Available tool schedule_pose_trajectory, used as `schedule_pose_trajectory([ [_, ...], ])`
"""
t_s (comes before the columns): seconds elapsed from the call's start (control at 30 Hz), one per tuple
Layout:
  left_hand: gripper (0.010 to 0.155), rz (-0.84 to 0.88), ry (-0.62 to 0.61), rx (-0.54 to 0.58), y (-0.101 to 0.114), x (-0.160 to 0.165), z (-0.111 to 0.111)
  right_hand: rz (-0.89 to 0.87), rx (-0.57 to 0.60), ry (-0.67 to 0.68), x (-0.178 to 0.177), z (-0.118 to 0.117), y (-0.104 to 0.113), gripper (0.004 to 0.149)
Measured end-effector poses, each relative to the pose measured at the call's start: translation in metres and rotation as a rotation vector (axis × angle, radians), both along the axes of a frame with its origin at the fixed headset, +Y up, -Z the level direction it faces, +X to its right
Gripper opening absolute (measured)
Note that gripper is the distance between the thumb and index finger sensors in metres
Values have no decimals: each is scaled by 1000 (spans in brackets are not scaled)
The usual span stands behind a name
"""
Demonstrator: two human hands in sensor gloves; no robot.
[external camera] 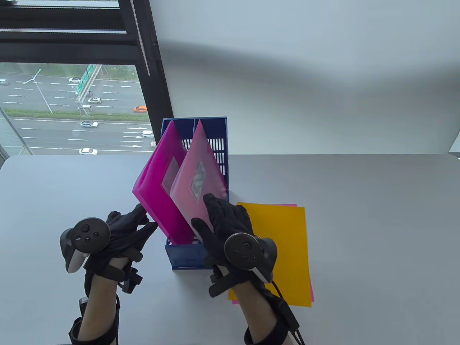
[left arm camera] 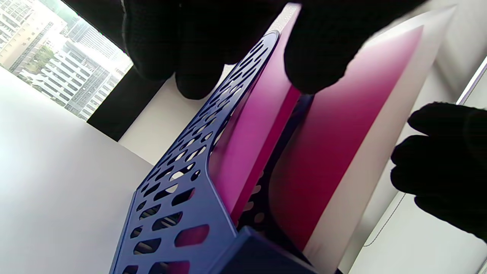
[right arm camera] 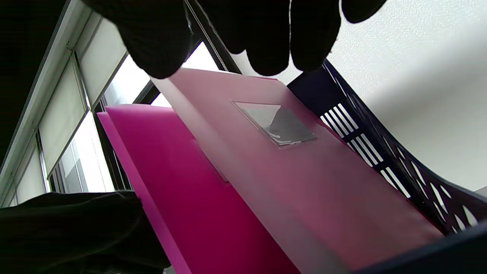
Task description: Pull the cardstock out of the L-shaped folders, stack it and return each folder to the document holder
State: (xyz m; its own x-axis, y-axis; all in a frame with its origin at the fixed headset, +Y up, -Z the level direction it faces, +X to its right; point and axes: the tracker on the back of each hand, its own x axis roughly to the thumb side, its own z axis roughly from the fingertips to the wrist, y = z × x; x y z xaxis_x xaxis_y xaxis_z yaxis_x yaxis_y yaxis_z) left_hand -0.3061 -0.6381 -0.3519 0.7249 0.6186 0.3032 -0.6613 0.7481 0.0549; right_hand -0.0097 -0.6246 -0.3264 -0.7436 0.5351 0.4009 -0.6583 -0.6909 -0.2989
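While both magenta folders point(external camera: 158, 187) stand tilted in the blue document holder point(external camera: 187, 257), the right hand point(external camera: 224, 224) pinches the paler folder point(external camera: 199, 187); the left hand point(external camera: 124, 231) rests its straight fingers point(external camera: 142, 212) against the darker one, orange cardstock point(external camera: 284, 248) stacked beside on the desk point(external camera: 377, 233).

Daylight came from the window point(external camera: 72, 107) at the upper left of the table view and lit the scene evenly and brightly. The table point(external camera: 359, 233) looked pale grey without glare, and the wall point(external camera: 305, 72) carried broad, soft diagonal shadows. That view was sharp, with slight bowing of straight lines toward the edges. In both wrist views the gloved fingers point(left arm camera: 315, 49) were near-black silhouettes, too close to be in focus. In the left wrist view the window point(left arm camera: 49, 49) was overexposed and the pink folders point(left arm camera: 335, 144) looked soft and slightly blurred. The right wrist view was backlit, its panes point(right arm camera: 125, 87) blown out to white.
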Motion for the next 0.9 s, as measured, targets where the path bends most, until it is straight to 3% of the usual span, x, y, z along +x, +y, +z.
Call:
schedule_pose_trajectory([
  [0.13,80,-22,-41,-19,-2,4,-1,114,7,-91,-18,-4,-11,79],
  [0.3,80,-32,-43,-15,-5,7,-3,230,-33,-181,-32,-14,-20,82],
  [0.37,79,-27,-42,-10,-7,8,-4,235,-63,-182,-35,-15,-22,77],
  [0.7,79,-18,-42,-5,-5,7,-2,292,74,-245,-18,-7,-15,47],
  [0.9,79,-20,-43,5,-6,6,-3,248,142,-265,-7,-6,-10,45],
])
